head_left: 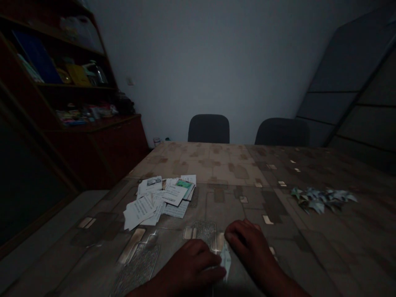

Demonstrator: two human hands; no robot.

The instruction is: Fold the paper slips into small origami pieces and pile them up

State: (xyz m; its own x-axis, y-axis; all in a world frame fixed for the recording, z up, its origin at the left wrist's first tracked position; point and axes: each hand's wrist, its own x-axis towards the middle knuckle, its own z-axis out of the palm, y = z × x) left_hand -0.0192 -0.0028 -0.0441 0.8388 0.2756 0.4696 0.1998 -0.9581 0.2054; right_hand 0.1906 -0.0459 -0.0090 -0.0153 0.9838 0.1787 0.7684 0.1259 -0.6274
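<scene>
A small folded piece of paper [227, 260], pale, narrow and pointed at its upper end, is between my two hands at the table's near side. My left hand [198, 264] has its fingers closed on the paper's left edge. Curled over its upper tip is my right hand [249, 245], thumb and fingertips drawn together there; the exact contact is hard to see in the dim light. Ahead and to the left lies a loose pile of printed paper slips [145, 208]. Off to the right is a cluster of folded paper pieces [321, 199] with pointed ends.
A patterned cloth covers the table [213, 165]. Two dark chairs [208, 128] stand behind its far edge, before a pale wall. On the left is a reddish wooden cabinet [120, 136] with loaded shelves. Dark panels [334, 90] rise at the right.
</scene>
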